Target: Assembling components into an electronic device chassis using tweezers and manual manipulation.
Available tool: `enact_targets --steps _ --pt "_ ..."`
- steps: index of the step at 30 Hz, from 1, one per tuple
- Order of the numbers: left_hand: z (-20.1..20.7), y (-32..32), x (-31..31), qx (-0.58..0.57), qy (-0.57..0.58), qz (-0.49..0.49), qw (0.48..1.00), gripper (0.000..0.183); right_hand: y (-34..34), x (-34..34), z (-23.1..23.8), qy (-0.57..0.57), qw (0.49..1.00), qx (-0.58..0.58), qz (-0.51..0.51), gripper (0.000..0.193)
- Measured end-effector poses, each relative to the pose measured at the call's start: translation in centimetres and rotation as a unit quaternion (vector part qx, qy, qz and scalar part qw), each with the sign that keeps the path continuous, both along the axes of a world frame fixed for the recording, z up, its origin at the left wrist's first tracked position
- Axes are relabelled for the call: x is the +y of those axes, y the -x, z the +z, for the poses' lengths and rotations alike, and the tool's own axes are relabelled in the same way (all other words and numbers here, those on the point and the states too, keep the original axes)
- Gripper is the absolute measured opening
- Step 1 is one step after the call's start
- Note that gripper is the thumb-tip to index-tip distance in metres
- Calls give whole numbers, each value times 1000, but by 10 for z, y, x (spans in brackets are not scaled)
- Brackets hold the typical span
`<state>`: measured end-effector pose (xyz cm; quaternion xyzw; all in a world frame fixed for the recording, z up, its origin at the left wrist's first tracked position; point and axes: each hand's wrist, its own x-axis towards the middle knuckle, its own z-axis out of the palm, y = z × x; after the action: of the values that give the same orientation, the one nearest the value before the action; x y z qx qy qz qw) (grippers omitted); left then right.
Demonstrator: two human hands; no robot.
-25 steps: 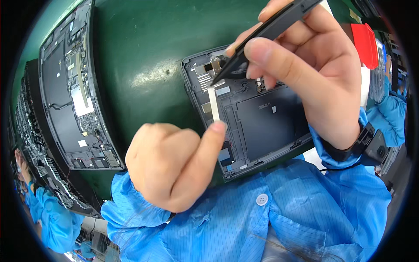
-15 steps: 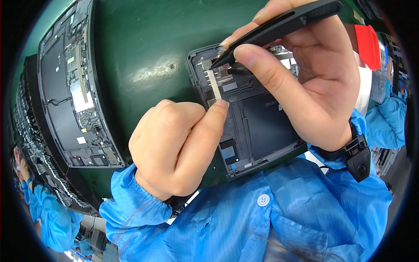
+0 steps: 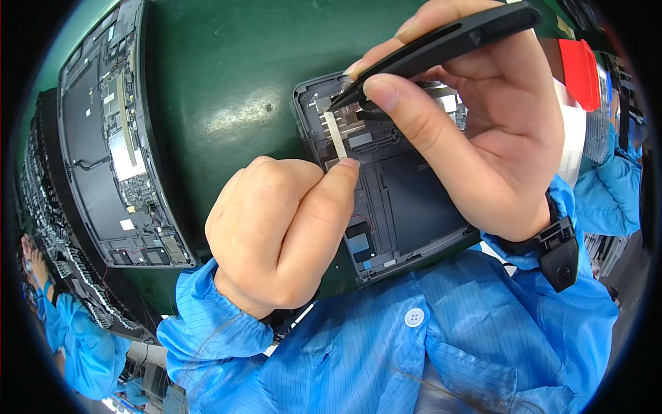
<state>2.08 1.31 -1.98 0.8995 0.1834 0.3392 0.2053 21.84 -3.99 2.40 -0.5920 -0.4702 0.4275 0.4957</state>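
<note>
Black tweezers (image 3: pixel 452 41) sit pinched in right fingers (image 3: pixel 412 114), left fingers (image 3: pixel 286 181) (tips mostly hidden) closed on a pale strip (image 3: pixel 335 133).

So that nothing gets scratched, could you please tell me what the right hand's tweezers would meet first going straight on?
The black tweezers in the right hand would likely meet the pale strip first, though they may already touch it.

Blue pinstriped smock (image 3: pixel 358 338), black wristband (image 3: pixel 557 257)
</note>
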Motion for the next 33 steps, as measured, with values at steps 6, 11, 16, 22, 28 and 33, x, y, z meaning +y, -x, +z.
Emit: enact_targets --steps 6,11,16,22,28,33 --pt "0 -1 0 8 11 5 1000 36 -1 1 -15 -83 995 -49 6 40" --pt "2 -4 -1 6 27 14 1000 34 -3 3 -26 -208 963 -168 21 41" --pt "5 -4 -4 18 55 23 998 30 -5 0 -26 -256 920 -282 91 40" --pt "1 -2 -5 -5 42 30 999 30 4 -9 -26 -207 967 -145 14 40" --pt "2 0 -2 -1 31 17 999 29 1 -12 -23 -177 965 -188 42 42" --pt "3 -1 -1 -2 40 21 999 30 1 -13 -24 -170 967 -187 29 42"
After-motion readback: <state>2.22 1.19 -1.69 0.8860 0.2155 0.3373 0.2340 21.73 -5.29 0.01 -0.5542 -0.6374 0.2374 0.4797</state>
